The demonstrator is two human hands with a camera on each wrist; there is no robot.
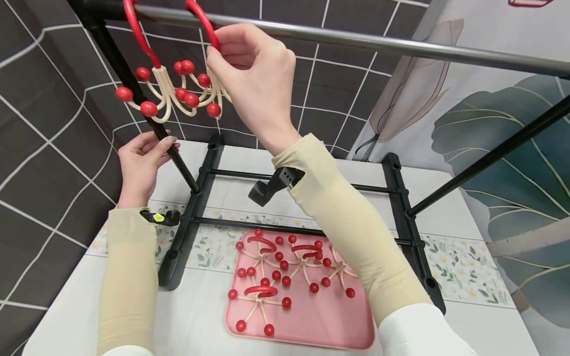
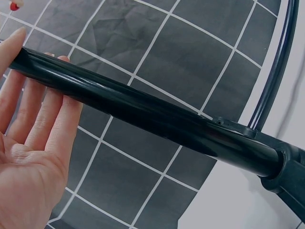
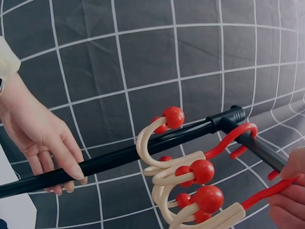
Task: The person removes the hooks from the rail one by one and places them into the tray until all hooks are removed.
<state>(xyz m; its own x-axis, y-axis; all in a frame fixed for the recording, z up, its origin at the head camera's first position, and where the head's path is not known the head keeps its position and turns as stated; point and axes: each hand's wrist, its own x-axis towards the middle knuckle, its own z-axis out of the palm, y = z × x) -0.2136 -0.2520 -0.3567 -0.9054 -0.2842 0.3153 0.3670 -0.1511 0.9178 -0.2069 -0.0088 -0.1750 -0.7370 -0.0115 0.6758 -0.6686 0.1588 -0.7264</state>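
Observation:
My right hand [image 1: 262, 74] pinches the red hook [image 1: 206, 22] of a multi-prong hanger at the silver rail [image 1: 356, 43]. Its cream prongs end in red balls and hang below my fingers. Just left of it, a second such hanger [image 1: 164, 89] hangs from the rail by its own red hook. Lower down, my left hand [image 1: 141, 165] grips the black upright pole [image 2: 143, 117] of the rack, thumb on one side and fingers on the other. In the right wrist view the two hangers [image 3: 221, 217] overlap in front of the pole.
A pink tray [image 1: 329, 316] on the white table [image 1: 196, 316] holds several more red-and-cream hangers [image 1: 260, 299]. The rack's black base [image 1: 178, 257] stands around and behind it. Dark grid-patterned cloth [image 1: 40, 148] hangs at the left and back, a leaf-patterned curtain [image 1: 498, 148] at the right.

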